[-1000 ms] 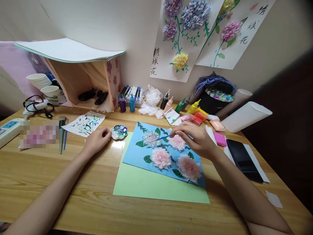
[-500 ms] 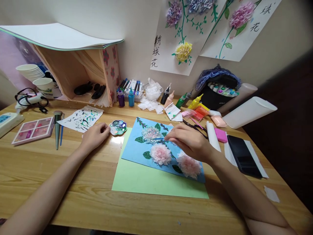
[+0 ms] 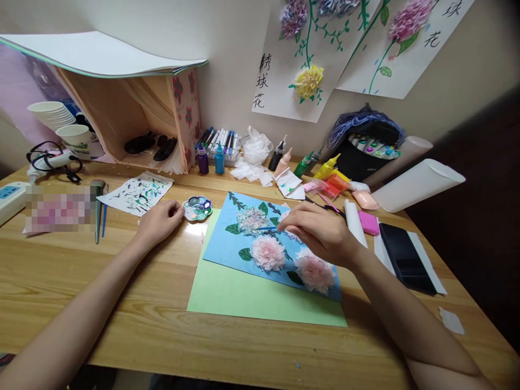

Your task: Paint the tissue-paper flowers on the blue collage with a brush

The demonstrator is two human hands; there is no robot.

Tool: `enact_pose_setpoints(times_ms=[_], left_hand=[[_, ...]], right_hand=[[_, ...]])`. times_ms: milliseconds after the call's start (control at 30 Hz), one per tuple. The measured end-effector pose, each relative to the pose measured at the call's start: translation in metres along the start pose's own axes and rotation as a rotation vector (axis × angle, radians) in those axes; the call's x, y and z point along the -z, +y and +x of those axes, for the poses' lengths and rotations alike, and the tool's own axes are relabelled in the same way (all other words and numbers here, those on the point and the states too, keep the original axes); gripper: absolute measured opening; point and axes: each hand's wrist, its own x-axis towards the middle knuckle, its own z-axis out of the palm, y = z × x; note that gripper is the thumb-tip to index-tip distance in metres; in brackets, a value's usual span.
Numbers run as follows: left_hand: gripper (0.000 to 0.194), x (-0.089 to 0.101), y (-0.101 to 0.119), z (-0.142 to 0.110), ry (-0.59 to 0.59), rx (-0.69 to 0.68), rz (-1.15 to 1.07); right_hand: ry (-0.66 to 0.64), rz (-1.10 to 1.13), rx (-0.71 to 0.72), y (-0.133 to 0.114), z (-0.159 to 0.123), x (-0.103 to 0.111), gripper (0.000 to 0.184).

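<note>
My right hand (image 3: 319, 233) is closed around a thin paintbrush (image 3: 267, 228), its blue end pointing left over a white paper flower (image 3: 252, 219) speckled blue and pink. This flower sits on a blue board (image 3: 227, 252) with painted dark green leaves. Two pale pink paper flowers (image 3: 268, 253) lie lower on the board; another is partly covered by my right hand. A light green sheet (image 3: 244, 303) is under the board. My left hand (image 3: 160, 222) rests on the table, fingers curled against the left edge of a flower-shaped paint palette (image 3: 197, 208) holding green, blue and purple paint.
A paint-smeared tissue (image 3: 138, 192), a large brush (image 3: 97, 211) and a thin blue brush (image 3: 104, 211) lie at left. Paint bottles (image 3: 219, 160) and a marker box (image 3: 223, 143) line the back. A black phone (image 3: 406, 257) and a white bottle (image 3: 418, 187) are at right.
The view has shifted slightly. Both hands, the brush and the board keep nearly the same places relative to one another.
</note>
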Motion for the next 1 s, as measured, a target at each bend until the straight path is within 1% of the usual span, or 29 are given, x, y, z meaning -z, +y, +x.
enact_pose_setpoints(times_ms=[67,167,233,333,400,500,600,700,833,1000], left_hand=[[0.030,0.000,0.000,0.000,-0.004,0.001,-0.004],[0.029,-0.001,-0.001,0.000,0.002,0.010,-0.022],[0.029,-0.003,-0.001,0.000,0.043,-0.014,-0.084],[0.027,-0.007,0.002,-0.002,0.143,-0.099,-0.185],[0.024,-0.007,0.005,-0.005,0.201,-0.140,-0.194],[0.020,-0.006,0.012,-0.011,0.287,-0.208,-0.189],[0.018,-0.006,0.017,-0.016,0.385,-0.304,-0.189],[0.016,-0.007,0.021,-0.020,0.480,-0.396,-0.191],[0.014,-0.008,0.022,-0.022,0.557,-0.497,-0.171],[0.012,-0.008,0.021,-0.023,0.622,-0.632,-0.115]], right_hand=[[-0.010,0.019,0.002,0.001,0.000,-0.002,0.015],[0.025,0.021,0.000,0.003,-0.002,0.001,0.015],[0.056,0.039,-0.024,0.004,-0.005,0.006,0.017],[0.116,0.120,-0.089,0.001,-0.008,0.010,0.021],[0.136,0.166,-0.113,-0.002,-0.009,0.006,0.023],[0.116,0.201,-0.108,-0.006,-0.007,-0.007,0.027],[0.109,0.226,-0.101,-0.006,-0.006,-0.021,0.032],[0.121,0.242,-0.092,-0.003,-0.006,-0.030,0.033],[0.102,0.246,-0.076,-0.003,-0.007,-0.032,0.036],[0.104,0.222,-0.043,-0.006,-0.009,-0.033,0.039]])
